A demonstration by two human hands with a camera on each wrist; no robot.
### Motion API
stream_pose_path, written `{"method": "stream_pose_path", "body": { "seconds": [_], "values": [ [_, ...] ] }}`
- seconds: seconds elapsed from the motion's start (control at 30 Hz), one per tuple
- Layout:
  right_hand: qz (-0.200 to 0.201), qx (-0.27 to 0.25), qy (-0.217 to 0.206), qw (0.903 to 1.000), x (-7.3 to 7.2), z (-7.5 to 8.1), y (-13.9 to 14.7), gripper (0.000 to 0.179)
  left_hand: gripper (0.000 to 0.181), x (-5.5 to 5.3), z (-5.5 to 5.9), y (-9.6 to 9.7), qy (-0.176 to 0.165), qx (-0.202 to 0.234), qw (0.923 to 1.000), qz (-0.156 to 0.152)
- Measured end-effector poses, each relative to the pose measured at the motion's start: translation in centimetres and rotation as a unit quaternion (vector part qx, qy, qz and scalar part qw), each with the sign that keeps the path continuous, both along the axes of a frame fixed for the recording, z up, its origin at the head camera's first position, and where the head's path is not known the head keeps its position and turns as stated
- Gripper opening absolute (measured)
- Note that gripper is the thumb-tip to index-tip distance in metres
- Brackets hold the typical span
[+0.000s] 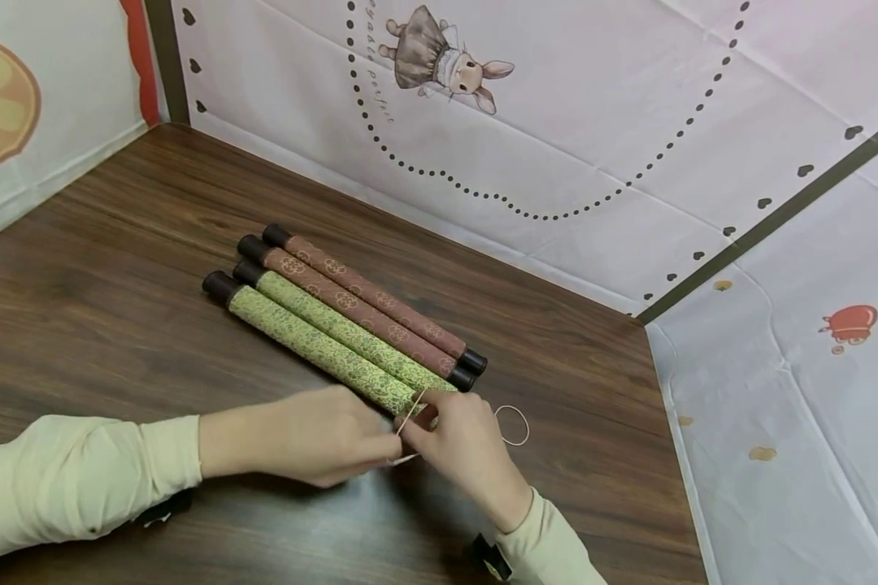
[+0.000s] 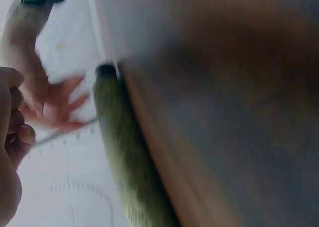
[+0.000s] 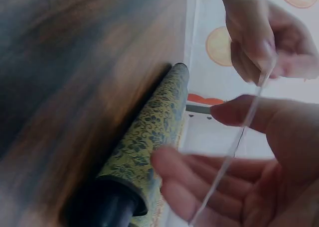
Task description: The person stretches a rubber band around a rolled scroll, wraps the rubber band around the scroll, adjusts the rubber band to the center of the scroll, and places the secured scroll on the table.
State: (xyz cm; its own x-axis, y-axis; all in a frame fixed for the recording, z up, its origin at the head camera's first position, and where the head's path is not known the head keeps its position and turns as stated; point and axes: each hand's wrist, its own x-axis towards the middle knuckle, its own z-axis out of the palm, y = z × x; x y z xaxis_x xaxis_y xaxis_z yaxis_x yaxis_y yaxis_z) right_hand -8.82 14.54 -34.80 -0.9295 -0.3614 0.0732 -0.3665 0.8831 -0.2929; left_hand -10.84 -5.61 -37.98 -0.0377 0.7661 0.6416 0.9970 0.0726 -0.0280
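Note:
In the head view, two green patterned scrolls, a front one (image 1: 315, 345) and one behind it (image 1: 347, 329), lie side by side with dark end knobs. My left hand (image 1: 322, 435) is at the near side of the front scroll and pinches a thin pale cord (image 3: 229, 160) between thumb and finger. Over the right end of the green scrolls is my right hand (image 1: 464, 435), hiding those ends. The right wrist view shows its thumb and fingers apart, loosely bent, with the cord running across them. A loop of cord sticks out beyond that hand.
Two reddish-brown scrolls (image 1: 351, 305) with flower medallions lie parallel behind the green ones. All rest on a dark wooden table (image 1: 593, 366). Printed white cloth walls (image 1: 593, 97) stand along the back and sides.

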Motion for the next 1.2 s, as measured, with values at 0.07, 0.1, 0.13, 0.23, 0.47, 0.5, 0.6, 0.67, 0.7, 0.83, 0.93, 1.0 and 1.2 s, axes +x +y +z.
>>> {"method": "stream_pose_path", "body": {
  "seconds": [0.07,0.1,0.13,0.23,0.47,0.5,0.6,0.67,0.7,0.83,0.93,1.0,1.2],
  "values": [
    [-0.03,0.01,0.025,0.9992,-0.1,0.1,-0.2,0.018,0.01,0.9,-0.2,0.5,-0.002,-0.017,0.9998,-0.009],
    [-0.036,0.011,0.029,0.9989,0.0,0.1,-0.3,0.021,0.01,1.3,-0.3,0.8,-0.004,-0.023,0.9997,-0.013],
    [-0.036,0.016,0.032,0.9987,0.0,0.2,-0.4,0.024,0.009,1.7,-0.3,1.0,-0.005,-0.025,0.9996,-0.015],
    [-0.016,0.048,0.046,0.9977,0.5,0.1,-0.7,0.03,0.012,1.8,0.2,1.0,0.008,-0.034,0.9992,-0.019],
    [0.067,0.126,0.084,0.9862,2.9,0.6,-0.9,0.03,0.022,-1.5,1.5,-0.9,0.106,-0.086,0.9889,0.059],
    [0.089,0.126,0.084,0.9844,3.1,0.7,-1.0,0.027,0.02,-1.9,1.4,-1.0,0.11,-0.09,0.9878,0.063],
    [0.175,0.089,0.096,0.9758,3.4,0.8,-1.5,0.018,0.019,-2.8,1.1,-1.1,0.092,-0.093,0.9898,0.056],
    [0.243,0.041,0.106,0.9634,3.4,0.7,-1.9,0.015,0.019,-3.1,0.8,-1.1,0.054,-0.089,0.9934,0.047],
    [0.276,0.019,0.114,0.9542,3.4,0.6,-2.1,0.012,0.02,-3.3,0.7,-1.1,0.036,-0.086,0.9948,0.043],
    [0.375,-0.028,0.134,0.9169,3.1,0.1,-2.5,0.007,0.019,-3.7,0.4,-1.1,-0.007,-0.069,0.997,0.035],
    [0.411,-0.015,0.118,0.9038,3.0,-0.3,-2.4,0.009,0.016,-3.9,0.6,-1.2,-0.005,-0.063,0.9976,0.03],
    [0.409,0.009,0.1,0.9071,3.1,-0.5,-2.3,0.01,0.015,-3.9,0.9,-1.3,0.0,-0.058,0.9979,0.031],
    [0.249,0.103,0.101,0.9577,2.7,-0.7,-0.8,0.01,0.02,-2.8,2.3,-1.8,0.035,-0.061,0.9967,0.04]
  ]
}}
